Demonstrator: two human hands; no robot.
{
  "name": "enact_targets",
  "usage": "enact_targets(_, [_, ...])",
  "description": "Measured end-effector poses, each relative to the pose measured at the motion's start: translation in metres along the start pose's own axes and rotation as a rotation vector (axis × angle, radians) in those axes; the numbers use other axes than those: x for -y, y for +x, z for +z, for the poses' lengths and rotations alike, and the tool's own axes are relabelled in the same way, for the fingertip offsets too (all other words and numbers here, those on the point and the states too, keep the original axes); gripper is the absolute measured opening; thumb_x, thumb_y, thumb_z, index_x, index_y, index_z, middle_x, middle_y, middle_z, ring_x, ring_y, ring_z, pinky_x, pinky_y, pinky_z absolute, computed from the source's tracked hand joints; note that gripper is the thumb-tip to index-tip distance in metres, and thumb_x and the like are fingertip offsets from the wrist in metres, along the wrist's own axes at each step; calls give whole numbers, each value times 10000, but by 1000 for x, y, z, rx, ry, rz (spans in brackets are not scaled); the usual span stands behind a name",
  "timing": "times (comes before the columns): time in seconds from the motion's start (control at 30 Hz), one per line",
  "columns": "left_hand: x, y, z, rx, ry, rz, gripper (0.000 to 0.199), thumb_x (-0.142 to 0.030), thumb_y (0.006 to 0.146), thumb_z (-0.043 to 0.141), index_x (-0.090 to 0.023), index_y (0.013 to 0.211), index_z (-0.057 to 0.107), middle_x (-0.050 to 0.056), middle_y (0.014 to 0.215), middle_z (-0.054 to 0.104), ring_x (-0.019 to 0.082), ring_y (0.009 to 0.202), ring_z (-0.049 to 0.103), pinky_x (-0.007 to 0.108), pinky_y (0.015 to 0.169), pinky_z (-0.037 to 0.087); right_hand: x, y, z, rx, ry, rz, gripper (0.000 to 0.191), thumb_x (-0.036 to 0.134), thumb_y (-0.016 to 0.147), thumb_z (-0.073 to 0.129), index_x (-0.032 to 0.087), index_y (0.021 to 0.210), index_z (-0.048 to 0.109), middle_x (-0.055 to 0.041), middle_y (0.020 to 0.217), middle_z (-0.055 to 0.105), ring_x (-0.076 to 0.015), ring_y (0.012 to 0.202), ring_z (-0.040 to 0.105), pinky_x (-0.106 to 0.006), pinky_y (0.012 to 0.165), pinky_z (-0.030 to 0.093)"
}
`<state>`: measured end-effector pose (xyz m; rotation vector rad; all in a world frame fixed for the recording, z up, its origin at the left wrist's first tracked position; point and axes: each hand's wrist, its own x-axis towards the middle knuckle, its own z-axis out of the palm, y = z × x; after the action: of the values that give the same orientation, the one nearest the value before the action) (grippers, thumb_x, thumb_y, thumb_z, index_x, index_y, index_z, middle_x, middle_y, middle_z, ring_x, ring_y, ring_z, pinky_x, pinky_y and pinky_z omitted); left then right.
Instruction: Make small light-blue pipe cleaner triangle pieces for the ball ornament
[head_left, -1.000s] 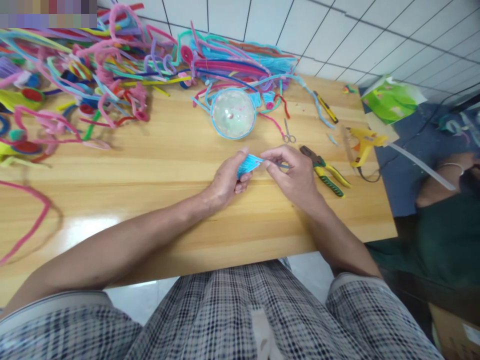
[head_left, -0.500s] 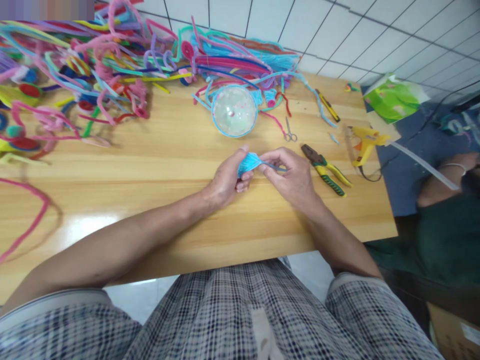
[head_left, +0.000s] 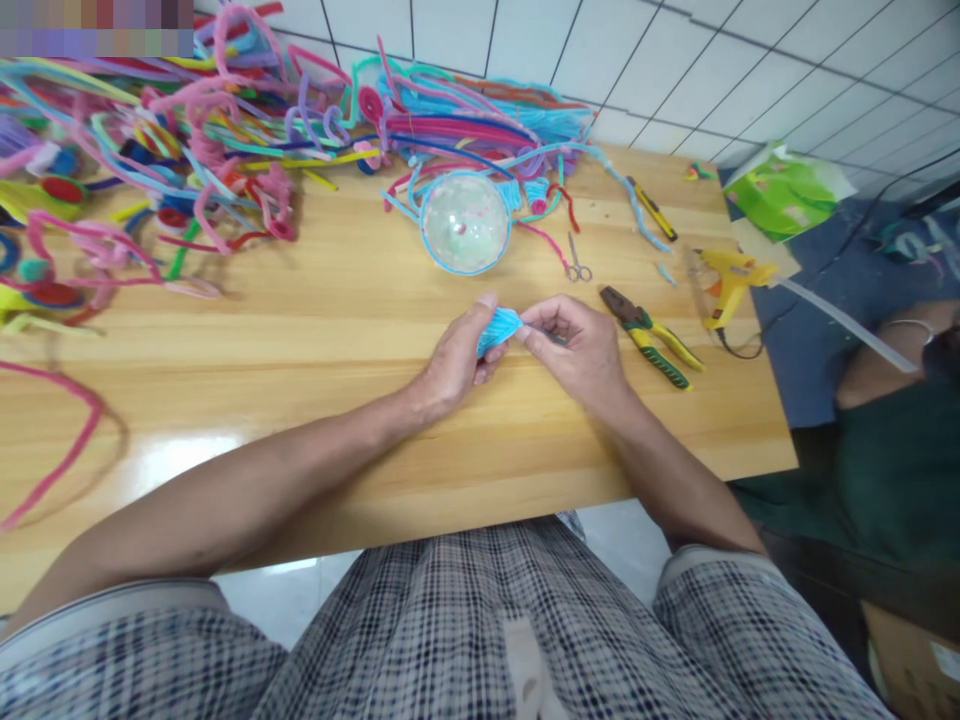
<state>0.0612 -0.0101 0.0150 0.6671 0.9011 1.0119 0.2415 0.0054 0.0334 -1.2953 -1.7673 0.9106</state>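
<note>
Between my two hands is a light blue fuzzy piece [head_left: 499,328], wide at its left and drawn to a point at its right. My left hand [head_left: 457,355] wraps round the wide part, thumb on top. The fingertips of my right hand [head_left: 574,345] pinch the pointed end, where a thin dark stem shows partly between the fingers. Beyond my hands stands a clear round bowl [head_left: 466,222] with a light blue rim. Small scissors [head_left: 577,262] lie to its right, and pliers [head_left: 651,338] with yellow and green handles rest beside my right hand.
Many coloured pipe cleaners [head_left: 247,150] are heaped along the back and left. A yellow cutter [head_left: 652,208], a yellow glue gun [head_left: 731,285] and a green packet [head_left: 784,192] are at the right. Another person's arm [head_left: 885,350] shows beyond the table's right edge.
The fingers of my right hand have closed in further over the dark stem, so less of it shows. My left hand keeps its hold on the blue piece.
</note>
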Motion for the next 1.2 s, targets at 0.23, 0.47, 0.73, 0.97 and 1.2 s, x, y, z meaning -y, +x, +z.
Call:
enact_targets(0.23, [5, -1, -2, -36, 38, 5, 577, -662, 1111, 595, -217, 745, 584, -28, 587, 500, 102, 463, 416, 245, 462, 289, 1, -1, 1, -16, 2, -10, 103, 345, 902, 806, 246, 903, 780, 4, 823, 830, -168, 709, 734, -323, 697, 585])
enact_targets(0.47, [7, -1, -4, 1, 91, 59, 593, -660, 1110, 568, -222, 710, 562, -20, 582, 494, 108, 480, 405, 254, 475, 294, 3, -1, 1, -37, 10, -38, 95, 330, 902, 799, 241, 918, 769, 3, 830, 822, -163, 706, 742, -317, 691, 579])
enact_targets(0.73, [5, 0, -2, 8, 108, 37, 612, -657, 1128, 507, -225, 696, 547, -15, 567, 486, 108, 462, 387, 257, 469, 286, 3, -2, 4, -60, -42, -57, 74, 321, 898, 777, 258, 921, 745, 11, 828, 815, -162, 697, 725, -319, 688, 589])
enact_targets(0.97, [2, -2, -1, 2, 93, 38, 562, -563, 1139, 507, -223, 694, 554, -13, 577, 488, 115, 478, 403, 254, 482, 302, 3, -2, 3, -58, -38, -69, 83, 334, 900, 777, 260, 930, 755, 14, 823, 812, -158, 684, 717, -324, 687, 587])
enact_targets(1.2, [-3, 0, -2, 18, 119, -5, 470, -453, 1126, 507, -209, 733, 588, -16, 586, 527, 104, 464, 411, 223, 460, 285, 3, 1, -3, 14, 21, -32, 111, 336, 906, 806, 252, 972, 777, 3, 862, 824, -174, 762, 757, -323, 728, 632])
